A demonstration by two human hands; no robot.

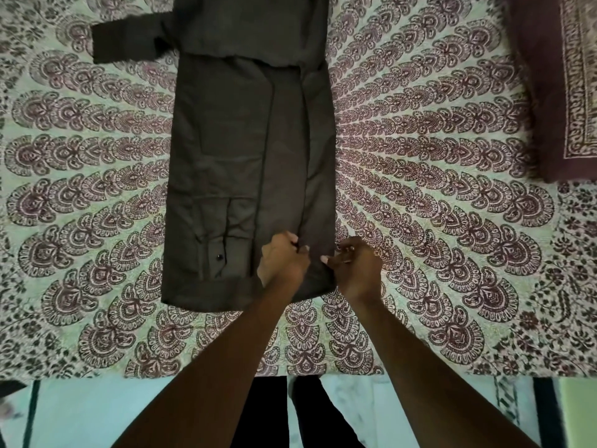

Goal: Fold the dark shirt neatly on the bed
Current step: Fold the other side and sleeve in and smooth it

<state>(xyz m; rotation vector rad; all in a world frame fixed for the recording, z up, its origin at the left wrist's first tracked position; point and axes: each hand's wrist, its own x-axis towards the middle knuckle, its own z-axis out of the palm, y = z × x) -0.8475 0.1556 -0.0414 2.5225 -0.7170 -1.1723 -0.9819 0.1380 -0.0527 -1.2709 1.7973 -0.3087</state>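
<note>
Pinching the shirt (pixel 226 156) hem with your left hand (pixel 281 260) and right hand (pixel 355 266), you are working partway: it is lying on the bed (pixel 436 189) as a long strip, one sleeve (pixel 129 42) sticking out, crosswise folds seemingly remaining.

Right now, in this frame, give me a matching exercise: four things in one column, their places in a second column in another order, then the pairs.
Things:
1. free sleeve
2. maroon cloth
3. button
4. right hand

Places:
A. grips the near right corner of the shirt
B. far right of the bed
C. sticks out at the shirt's far left
D. on the shirt, left of the left hand

Pairs: 1-C, 2-B, 3-D, 4-A.
</note>
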